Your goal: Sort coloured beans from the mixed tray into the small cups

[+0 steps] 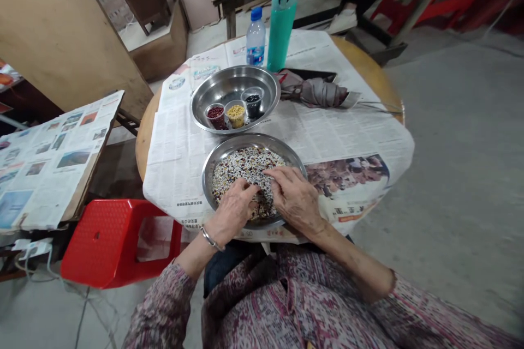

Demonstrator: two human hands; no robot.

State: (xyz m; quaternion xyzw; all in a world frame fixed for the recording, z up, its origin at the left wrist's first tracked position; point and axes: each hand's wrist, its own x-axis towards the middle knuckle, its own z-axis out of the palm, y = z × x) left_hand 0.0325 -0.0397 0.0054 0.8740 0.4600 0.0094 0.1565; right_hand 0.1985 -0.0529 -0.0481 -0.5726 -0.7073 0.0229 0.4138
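A steel basin [207,174] stands at the near edge of the round table, with mixed white, dark, yellow and red grains [245,166] spread over its bottom. Over the basin's near left side, my left hand [236,206] has its fingers curled down into the grains; whatever is between the fingertips is hidden. My right hand [298,196] reaches over the right rim, fingers stretched forward and thumb apart, just above the grains. Behind, a second steel basin [221,84] carries three clear cups: dark red beans [215,115], yellow grains [236,114] and black beans [253,102].
Newspaper [172,147] covers the table. Beyond the basins are a water bottle [256,38], a teal flask [283,27] and a folded grey umbrella [319,91]. A red stool [98,242] and a newspaper-covered board [53,158] stand to the left.
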